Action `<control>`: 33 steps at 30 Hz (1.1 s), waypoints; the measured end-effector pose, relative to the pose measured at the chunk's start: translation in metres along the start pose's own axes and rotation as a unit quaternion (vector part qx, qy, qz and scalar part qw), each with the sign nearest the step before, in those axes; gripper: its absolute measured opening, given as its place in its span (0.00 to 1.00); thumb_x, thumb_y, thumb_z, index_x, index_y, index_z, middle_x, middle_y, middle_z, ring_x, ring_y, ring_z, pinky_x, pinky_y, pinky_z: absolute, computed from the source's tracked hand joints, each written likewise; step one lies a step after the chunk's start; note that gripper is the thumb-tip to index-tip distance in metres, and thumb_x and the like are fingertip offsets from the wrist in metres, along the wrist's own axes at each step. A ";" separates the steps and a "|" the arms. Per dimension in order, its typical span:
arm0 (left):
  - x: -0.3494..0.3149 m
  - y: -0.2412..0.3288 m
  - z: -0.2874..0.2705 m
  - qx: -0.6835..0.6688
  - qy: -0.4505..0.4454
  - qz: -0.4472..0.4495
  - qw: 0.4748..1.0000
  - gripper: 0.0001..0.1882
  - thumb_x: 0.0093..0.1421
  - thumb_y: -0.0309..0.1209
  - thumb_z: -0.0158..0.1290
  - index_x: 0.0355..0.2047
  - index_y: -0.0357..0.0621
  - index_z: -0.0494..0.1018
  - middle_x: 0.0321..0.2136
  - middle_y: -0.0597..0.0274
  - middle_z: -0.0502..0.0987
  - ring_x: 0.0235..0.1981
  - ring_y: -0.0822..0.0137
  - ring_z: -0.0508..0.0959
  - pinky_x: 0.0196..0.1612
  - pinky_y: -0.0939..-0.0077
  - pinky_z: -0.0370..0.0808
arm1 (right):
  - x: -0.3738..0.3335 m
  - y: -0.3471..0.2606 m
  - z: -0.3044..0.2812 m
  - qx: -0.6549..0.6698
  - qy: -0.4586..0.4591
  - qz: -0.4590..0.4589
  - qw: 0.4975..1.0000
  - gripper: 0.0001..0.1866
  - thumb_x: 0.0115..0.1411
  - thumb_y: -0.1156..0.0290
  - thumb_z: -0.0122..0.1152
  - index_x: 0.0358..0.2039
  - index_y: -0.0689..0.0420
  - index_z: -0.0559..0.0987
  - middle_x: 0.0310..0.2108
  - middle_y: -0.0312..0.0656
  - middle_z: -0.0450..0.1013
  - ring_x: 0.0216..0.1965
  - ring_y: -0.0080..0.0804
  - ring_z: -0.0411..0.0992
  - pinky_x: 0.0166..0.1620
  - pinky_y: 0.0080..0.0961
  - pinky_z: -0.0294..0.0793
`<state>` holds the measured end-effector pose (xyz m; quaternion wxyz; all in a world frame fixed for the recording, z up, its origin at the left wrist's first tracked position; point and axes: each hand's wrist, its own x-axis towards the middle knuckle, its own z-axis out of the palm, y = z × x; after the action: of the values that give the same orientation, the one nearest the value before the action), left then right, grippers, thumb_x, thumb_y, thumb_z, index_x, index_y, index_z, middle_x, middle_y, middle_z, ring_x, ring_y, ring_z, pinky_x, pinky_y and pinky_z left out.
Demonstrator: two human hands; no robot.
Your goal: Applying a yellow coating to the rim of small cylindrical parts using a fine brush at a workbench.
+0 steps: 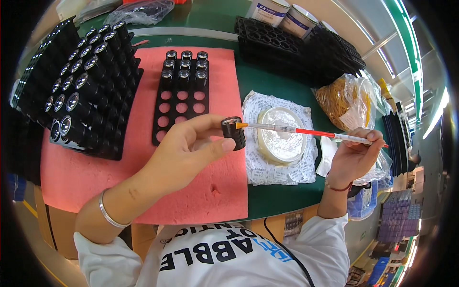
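Observation:
My left hand (184, 148) pinches a small black cylindrical part (234, 132) with a glass front, held over the pink foam mat (215, 182). In my right hand (355, 154) is a thin brush (306, 130) with a red and white handle, and its orange tip touches the top of the part. Beyond my left hand lies a black holed tray (165, 117) with several of the same parts standing in its far rows. A round shallow dish (283, 135) of clear paste rests on a white printed sheet (277, 170) under the brush.
A larger black tray (91, 81) full of lens parts sits at the left on the mat. Stacked black trays (296, 48) and two white tubs (282, 12) stand at the back right. A bag of yellow rubber bands (342, 98) lies at the right.

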<state>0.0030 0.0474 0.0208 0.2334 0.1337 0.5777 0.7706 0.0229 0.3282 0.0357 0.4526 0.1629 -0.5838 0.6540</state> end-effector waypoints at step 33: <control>-0.066 0.061 -0.028 0.448 0.236 0.477 0.718 0.16 0.39 0.32 0.58 0.26 0.36 0.67 0.23 0.62 0.66 0.22 0.75 0.65 0.24 0.85 0.62 | -0.011 -0.004 -0.008 -0.056 0.015 -0.077 0.995 0.17 0.59 0.56 0.40 0.21 0.56 0.63 0.13 0.37 0.56 0.17 0.22 0.54 0.22 0.17 0.52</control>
<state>0.0336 -0.0233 0.0750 -0.3963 0.2948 0.7514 0.4376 0.0347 0.3305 0.0274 0.5186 0.1715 -0.5988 0.5858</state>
